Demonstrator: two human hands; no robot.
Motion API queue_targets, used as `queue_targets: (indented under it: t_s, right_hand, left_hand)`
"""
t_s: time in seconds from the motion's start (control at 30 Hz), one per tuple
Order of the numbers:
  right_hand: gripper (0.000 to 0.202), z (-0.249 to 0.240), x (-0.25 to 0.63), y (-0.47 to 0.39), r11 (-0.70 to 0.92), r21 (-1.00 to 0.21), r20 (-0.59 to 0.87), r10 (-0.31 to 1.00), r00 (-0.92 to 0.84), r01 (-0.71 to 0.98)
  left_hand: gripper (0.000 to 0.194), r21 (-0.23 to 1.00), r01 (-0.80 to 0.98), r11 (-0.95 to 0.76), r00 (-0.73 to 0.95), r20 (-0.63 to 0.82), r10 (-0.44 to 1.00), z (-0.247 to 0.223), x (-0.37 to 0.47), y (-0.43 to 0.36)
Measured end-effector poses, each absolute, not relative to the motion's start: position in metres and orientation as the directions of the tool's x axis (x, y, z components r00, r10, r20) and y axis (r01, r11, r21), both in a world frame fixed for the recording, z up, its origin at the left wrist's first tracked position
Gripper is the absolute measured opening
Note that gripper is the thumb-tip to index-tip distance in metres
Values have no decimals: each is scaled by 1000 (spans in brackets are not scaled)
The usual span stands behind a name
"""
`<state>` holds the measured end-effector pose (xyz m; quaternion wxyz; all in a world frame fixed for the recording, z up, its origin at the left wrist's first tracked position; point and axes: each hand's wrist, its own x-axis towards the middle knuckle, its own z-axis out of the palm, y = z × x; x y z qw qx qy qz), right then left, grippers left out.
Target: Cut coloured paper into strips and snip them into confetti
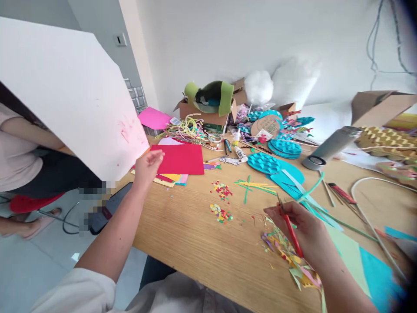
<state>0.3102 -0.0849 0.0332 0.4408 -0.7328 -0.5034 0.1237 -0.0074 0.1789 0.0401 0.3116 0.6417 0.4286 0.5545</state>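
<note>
My right hand (302, 226) is closed around red-handled scissors (291, 232), their metal tips pointing up and away from me. Curled paper scraps (289, 256) in several colours lie beneath that hand. To its left are two small piles of cut paper bits, a red and yellow one (221, 190) and a paler mixed one (220, 213). Thin yellow and green paper strips (256, 186) lie beyond them. My left hand (150, 164) is raised at the left edge of a red sheet (182, 159), fingers bent together; what they pinch, if anything, is hidden. Close beside it stands a large white board (71, 87).
Another person (22, 148) sits at the left, partly behind the board. A dark phone-like device (112, 206) rests at the table's left edge. Glue bottles (241, 154), turquoise egg-carton pieces (263, 163), a leaning grey flask (334, 148) and a red cutter (342, 192) are farther back.
</note>
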Motion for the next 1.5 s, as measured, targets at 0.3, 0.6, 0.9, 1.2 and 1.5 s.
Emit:
queue_targets:
  t_s: [0.3,0.6,0.9,1.2,1.5]
  right_hand:
    - [21,42,277,-48,-53,-692,225,932,285,720]
    - [26,54,284,-60,-59,-756,255,891,376,652]
    - [30,45,298,-84,-112,-820,207,856,473,561]
    - [25,44,305,-100,-109,-779,226,869,440,617]
    - [15,14,267,-121,-115,-193,100,986,136,974]
  left_hand:
    - [32,222,729,-648,568,333,753,22,4,185]
    - [60,9,742,-670,670,19,742,14,49,225]
    - [56,-25,732,-681,681,13,732,25,42,228]
    - [52,95,710,-697,697,39,716,27,19,249]
    - [57,178,824,-538,493,242,836,24,8,257]
